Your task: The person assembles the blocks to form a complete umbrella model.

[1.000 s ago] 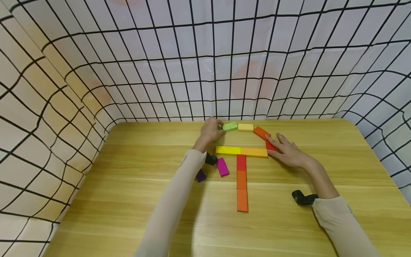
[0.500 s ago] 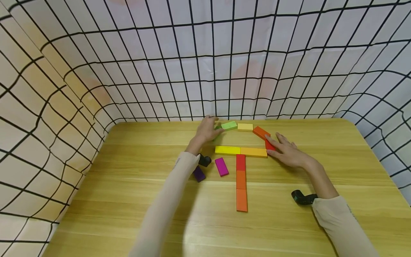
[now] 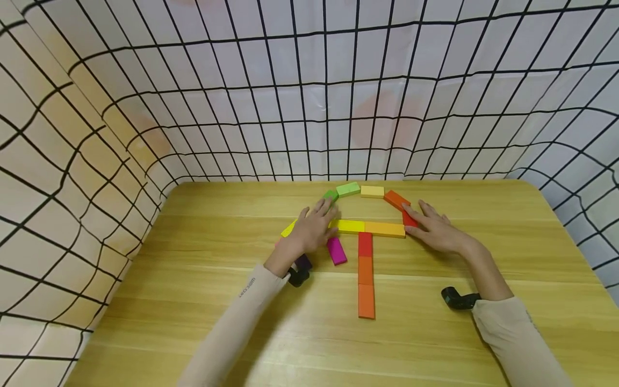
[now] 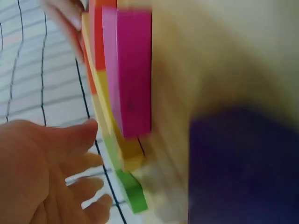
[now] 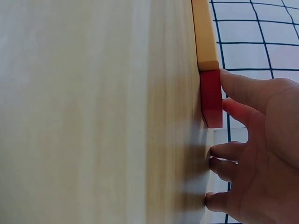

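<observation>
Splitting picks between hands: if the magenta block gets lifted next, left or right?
Left hand, probably: it's close to the magenta block, fingers loose and holding nothing. The right hand is farther off, with its thumb and index finger at the red block.

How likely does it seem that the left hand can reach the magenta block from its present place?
Probably yes: the left hand appears to hold nothing, and the magenta block lies close beside it, with nothing visible between them.
</observation>
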Motion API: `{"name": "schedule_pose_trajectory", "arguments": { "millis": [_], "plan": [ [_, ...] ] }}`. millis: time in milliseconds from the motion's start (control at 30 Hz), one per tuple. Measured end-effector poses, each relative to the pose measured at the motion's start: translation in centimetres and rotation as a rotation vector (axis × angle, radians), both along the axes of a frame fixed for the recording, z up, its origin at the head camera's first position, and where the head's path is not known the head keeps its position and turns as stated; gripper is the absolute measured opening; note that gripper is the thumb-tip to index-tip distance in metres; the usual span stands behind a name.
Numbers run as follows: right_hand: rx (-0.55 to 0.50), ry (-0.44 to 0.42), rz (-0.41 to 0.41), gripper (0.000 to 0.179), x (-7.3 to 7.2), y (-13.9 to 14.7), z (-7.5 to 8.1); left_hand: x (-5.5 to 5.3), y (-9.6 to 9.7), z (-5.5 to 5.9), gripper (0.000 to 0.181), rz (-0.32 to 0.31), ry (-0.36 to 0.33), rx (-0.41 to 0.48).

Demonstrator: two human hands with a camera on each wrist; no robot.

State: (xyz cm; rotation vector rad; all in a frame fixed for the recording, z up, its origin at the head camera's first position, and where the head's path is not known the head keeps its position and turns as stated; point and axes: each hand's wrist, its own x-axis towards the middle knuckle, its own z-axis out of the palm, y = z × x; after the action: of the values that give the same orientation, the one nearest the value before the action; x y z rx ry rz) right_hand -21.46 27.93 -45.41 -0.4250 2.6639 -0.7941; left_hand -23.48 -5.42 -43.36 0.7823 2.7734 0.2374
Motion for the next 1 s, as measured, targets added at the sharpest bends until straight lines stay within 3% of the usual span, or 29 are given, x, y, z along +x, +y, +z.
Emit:
{"name": "schedule_pose_trajectory", "arguments": {
  "millis": [200, 333, 500, 767, 1000],
  "plan": [
    [0.002, 0.003, 0.0, 0.07, 0.0, -0.1, 0.0, 2.7, 0.8, -0.3, 0.065, -0.122, -0.02, -0.101],
    [0.003, -0.004, 0.0, 0.072, 0.0, 0.0, 0.3, 3.7, 1.5, -0.5, 0.067, -0.117, -0.015, -0.143],
    [-0.01, -0.003, -0.006, 0.073, -0.7, -0.3, 0.7, 4.2, 2.3, -0.8, 0.067, -0.119, 0.012, -0.145],
    [-0.05, 0.115, 0.005, 0.065, -5.1, -2.4, 1.9, 4.4, 3.7, -1.0, 0.075, -0.182, -0.032, -0.105],
    [-0.068, 0.161, -0.066, 0.054, -8.3, -4.3, 1.3, 4.9, 4.3, -1.4, 0.082, -0.205, -0.046, -0.106]
  ]
}}
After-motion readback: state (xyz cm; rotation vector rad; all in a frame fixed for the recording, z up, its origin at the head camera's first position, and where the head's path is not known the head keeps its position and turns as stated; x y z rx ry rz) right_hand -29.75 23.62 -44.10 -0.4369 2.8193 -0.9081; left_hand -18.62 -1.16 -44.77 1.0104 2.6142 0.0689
